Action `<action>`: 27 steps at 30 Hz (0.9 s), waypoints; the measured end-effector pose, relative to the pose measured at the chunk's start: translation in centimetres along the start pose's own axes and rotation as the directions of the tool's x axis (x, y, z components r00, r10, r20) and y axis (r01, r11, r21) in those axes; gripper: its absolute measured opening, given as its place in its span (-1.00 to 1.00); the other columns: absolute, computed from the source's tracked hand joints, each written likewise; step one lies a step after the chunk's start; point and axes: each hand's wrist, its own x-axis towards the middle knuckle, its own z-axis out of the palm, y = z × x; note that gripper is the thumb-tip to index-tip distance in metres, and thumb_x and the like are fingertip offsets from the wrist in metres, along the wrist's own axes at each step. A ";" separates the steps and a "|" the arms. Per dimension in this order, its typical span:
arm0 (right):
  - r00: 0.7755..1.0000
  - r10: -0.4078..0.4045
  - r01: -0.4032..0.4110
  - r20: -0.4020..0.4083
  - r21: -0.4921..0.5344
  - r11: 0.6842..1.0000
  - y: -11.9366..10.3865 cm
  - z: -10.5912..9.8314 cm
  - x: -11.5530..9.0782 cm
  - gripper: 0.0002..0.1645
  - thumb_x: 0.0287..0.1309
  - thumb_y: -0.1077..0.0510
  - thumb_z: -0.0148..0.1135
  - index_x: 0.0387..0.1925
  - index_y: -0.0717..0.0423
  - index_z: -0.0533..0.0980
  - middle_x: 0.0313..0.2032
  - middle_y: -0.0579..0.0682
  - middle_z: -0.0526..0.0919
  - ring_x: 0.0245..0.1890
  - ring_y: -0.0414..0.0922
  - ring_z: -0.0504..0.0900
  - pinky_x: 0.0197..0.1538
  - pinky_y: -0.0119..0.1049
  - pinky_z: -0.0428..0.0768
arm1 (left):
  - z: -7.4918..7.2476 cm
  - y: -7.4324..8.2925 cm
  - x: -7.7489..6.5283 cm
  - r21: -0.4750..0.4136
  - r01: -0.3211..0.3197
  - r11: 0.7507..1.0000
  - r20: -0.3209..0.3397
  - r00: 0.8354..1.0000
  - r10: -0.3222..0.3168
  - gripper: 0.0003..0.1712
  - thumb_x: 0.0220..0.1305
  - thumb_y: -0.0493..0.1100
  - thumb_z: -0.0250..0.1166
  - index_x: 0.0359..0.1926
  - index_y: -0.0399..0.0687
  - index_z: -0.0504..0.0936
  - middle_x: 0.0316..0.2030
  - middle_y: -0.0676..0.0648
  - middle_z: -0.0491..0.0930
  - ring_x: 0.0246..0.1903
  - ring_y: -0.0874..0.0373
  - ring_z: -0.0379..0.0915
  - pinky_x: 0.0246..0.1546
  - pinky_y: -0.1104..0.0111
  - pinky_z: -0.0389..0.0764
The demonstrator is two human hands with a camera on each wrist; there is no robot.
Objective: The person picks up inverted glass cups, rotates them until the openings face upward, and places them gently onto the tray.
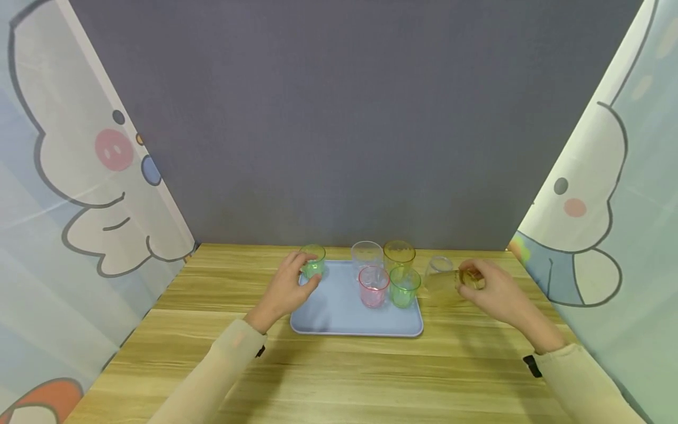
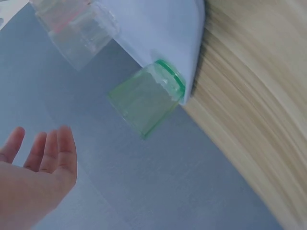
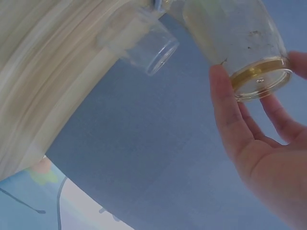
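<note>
My left hand [image 1: 286, 288] reaches toward a green cup [image 1: 313, 268] at the tray's back left corner. Its fingers and thumb are spread; in the left wrist view a gap shows between the hand [image 2: 41, 177] and the upright green cup [image 2: 148, 96]. At the right, my right hand [image 1: 492, 288] pinches an amber cup [image 1: 444, 287] near its base, the cup tipped on its side with its mouth toward the tray. The right wrist view shows fingertips around the golden base [image 3: 261, 72]. Behind the amber cup, a clear cup [image 1: 441, 262] stands upside down on the table.
A pale blue tray [image 1: 339, 312] lies on the wooden table [image 1: 349, 377]. On its right half stand a clear cup [image 1: 365, 252], a yellow cup [image 1: 399, 252], a pink cup [image 1: 373, 288] and another green cup [image 1: 405, 288], close together. A dark grey panel [image 1: 339, 129] rises behind.
</note>
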 end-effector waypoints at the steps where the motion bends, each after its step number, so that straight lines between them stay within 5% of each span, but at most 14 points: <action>1: 1.000 -0.002 0.002 -0.004 0.005 1.000 -0.1 0.0 0.0 -0.51 0.24 0.07 0.32 0.11 0.29 0.53 0.02 0.25 0.63 -0.02 0.20 0.59 -0.01 0.20 0.55 | 0.0 0.1 0.0 -0.027 0.007 1.000 0.001 1.000 -0.007 -0.52 0.31 -0.14 0.36 0.21 -0.19 0.56 0.04 -0.11 0.53 -0.02 -0.01 0.44 -0.07 0.11 0.58; 16: 0.999 0.019 -0.014 -0.032 0.158 0.987 -1.3 0.3 0.3 -0.48 0.32 0.03 0.32 0.18 0.24 0.50 0.02 0.19 0.64 0.04 0.17 0.59 0.04 0.15 0.57 | -0.5 1.0 0.1 -0.306 0.134 0.942 0.043 0.991 -0.127 -0.48 0.37 -0.13 0.37 0.27 -0.18 0.50 0.14 -0.16 0.50 0.10 -0.08 0.44 0.04 0.00 0.54; 22: 0.999 0.024 -0.013 -0.039 0.264 0.964 -1.3 0.7 0.5 -0.46 0.33 0.08 0.33 0.23 0.26 0.46 0.08 0.20 0.61 0.09 0.16 0.58 0.00 -0.22 0.57 | -0.5 1.0 0.1 -0.376 0.179 0.909 0.068 0.984 -0.165 -0.49 0.41 -0.11 0.33 0.29 -0.15 0.48 0.17 -0.18 0.49 0.16 -0.18 0.42 0.09 0.01 0.46; 27: 0.998 0.017 0.007 -0.065 0.351 0.936 -1.5 1.3 0.6 -0.50 0.34 0.13 0.32 0.22 0.25 0.47 0.09 0.17 0.60 0.09 -0.06 0.54 -0.01 -0.50 0.51 | -0.6 1.2 0.1 -0.409 0.178 0.895 0.053 0.984 -0.171 -0.51 0.42 -0.11 0.32 0.28 -0.15 0.48 0.20 -0.16 0.51 0.17 -0.13 0.43 0.14 0.02 0.44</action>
